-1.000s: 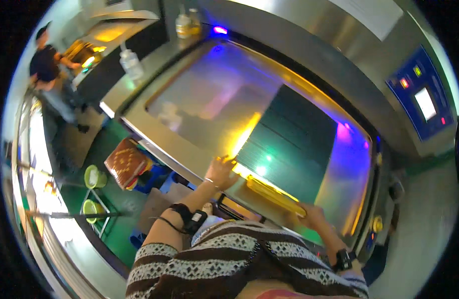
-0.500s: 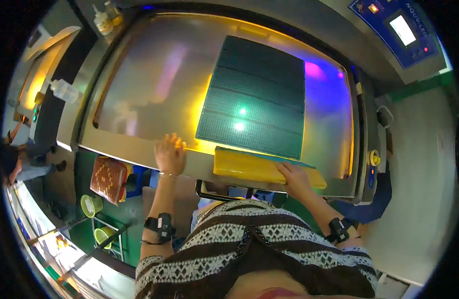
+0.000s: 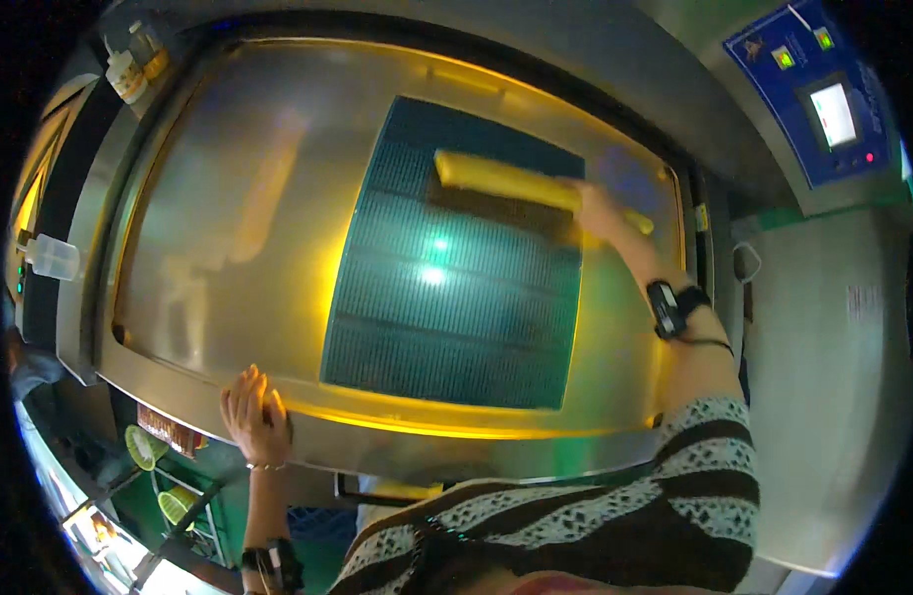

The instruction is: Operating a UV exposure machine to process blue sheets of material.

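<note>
The right hand (image 3: 597, 211) grips 1 yellow bar (image 3: 506, 181) over the dark panel (image 3: 451, 307). The left hand (image 3: 256, 424) lies loosely spread at the front edge of the metal surface (image 3: 203, 213).

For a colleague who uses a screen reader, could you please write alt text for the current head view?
A person's right hand holds a long yellow bar over the far part of a dark panel on a metal bed. The left hand is at the bed's near edge; a blue control unit shows at upper right.
</note>
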The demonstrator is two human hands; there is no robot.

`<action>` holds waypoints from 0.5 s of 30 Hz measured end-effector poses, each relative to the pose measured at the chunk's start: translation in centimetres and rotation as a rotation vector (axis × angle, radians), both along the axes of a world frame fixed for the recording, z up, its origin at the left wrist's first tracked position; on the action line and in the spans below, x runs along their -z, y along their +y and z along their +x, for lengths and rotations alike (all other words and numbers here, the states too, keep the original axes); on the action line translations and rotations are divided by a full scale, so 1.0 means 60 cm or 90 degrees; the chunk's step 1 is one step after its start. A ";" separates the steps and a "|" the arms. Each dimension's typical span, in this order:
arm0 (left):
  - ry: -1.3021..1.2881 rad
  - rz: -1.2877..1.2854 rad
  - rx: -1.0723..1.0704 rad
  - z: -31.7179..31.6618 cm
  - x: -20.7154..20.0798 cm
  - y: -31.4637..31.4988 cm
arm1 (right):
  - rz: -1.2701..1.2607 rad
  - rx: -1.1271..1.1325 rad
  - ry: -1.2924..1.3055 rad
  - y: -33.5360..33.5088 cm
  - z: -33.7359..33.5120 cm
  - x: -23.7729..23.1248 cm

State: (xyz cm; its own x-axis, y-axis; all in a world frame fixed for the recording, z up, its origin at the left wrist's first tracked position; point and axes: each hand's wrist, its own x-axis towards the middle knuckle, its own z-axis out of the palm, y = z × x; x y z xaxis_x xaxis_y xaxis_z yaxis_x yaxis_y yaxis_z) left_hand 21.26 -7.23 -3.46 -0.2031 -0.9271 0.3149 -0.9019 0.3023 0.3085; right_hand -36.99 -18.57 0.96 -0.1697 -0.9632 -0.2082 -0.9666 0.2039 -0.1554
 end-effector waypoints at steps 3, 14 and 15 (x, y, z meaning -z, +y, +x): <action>-0.021 0.031 -0.016 -0.006 0.000 -0.003 | -0.133 0.134 0.089 -0.136 -0.079 0.030; -0.004 0.022 -0.004 0.008 -0.002 0.000 | 0.133 0.148 -0.187 0.218 0.162 -0.053; -0.007 0.020 0.002 0.010 -0.001 -0.001 | 0.083 -0.014 -0.143 0.280 0.208 -0.054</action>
State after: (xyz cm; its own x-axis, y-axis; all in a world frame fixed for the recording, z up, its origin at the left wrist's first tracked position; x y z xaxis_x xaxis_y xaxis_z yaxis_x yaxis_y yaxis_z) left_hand 21.85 -7.27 -3.42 -0.2090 -0.9360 0.2832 -0.9043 0.2952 0.3083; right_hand -24.50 -1.78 4.21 -0.0838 -0.9289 -0.3608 -0.9153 0.2149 -0.3406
